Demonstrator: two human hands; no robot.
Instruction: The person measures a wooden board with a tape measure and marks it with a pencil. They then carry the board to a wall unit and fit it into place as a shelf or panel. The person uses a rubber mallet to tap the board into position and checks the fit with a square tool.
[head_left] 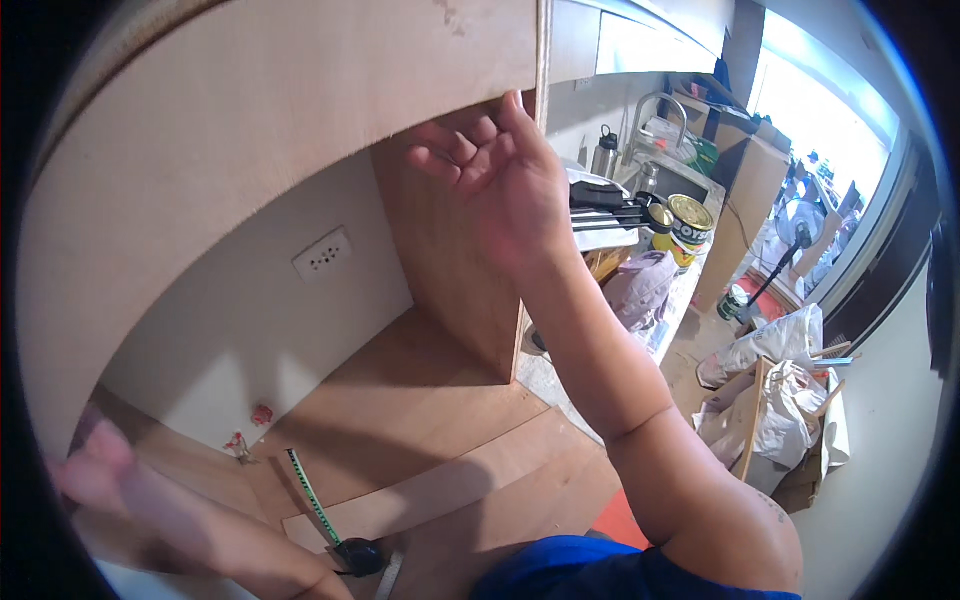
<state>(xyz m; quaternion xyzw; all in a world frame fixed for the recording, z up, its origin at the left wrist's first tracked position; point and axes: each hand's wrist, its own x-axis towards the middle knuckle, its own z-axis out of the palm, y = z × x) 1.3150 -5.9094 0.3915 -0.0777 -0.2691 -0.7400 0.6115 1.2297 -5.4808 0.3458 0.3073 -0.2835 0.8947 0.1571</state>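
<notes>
A large pale plywood panel [300, 70] with a curved lower edge spans the upper left. My right hand [500, 180] is raised to that edge near its right end, palm showing. Its thumb lies against the panel's edge and the curled fingers are just under it. Far left, my left hand [95, 465] is blurred beside the panel's lower end, and its fingers cannot be made out. Below, a tape measure [360, 556] lies on the wooden base, its green blade [312, 495] pulled out. A curved plywood strip [430, 490] lies nearby.
A wooden side panel [450, 260] stands behind my right hand; a socket plate [323, 254] is on the wall. Right of my forearm, the counter holds paint cans [690, 218], a flask [606, 152] and a plastic bag [642, 290]. Bags of scraps [790, 410] and a fan [800, 232] stand beyond.
</notes>
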